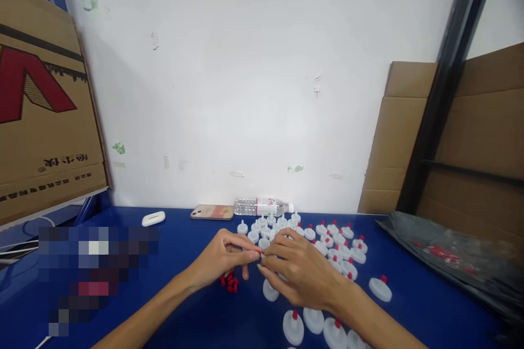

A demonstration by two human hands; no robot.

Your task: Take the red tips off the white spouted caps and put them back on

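Note:
My left hand (pixel 234 256) is closed in a pinch, its fingertips on what looks like a small red cap, mostly covered. Fingers curled, my right hand (pixel 302 268) meets it tip to tip; whatever it grips is hidden. Below the right fingers shows a white round disc (pixel 270 290); I cannot tell if it is touched. Loose red caps (pixel 231 283) lie in a small pile under my left hand. Several white discs with red caps on their stems, such as this capped disc (pixel 380 289), spread around my right hand. Bare-stemmed white discs (pixel 252 236) stand behind the hands.
Against the wall lie a clear water bottle (pixel 249 206), a phone (pixel 213 212) and a white oval case (pixel 153 218) on the blue table (pixel 176 245). A grey plastic bag (pixel 454 262) with red pieces is at right. Cardboard boxes (pixel 49 103) flank the table; the lower left is pixelated.

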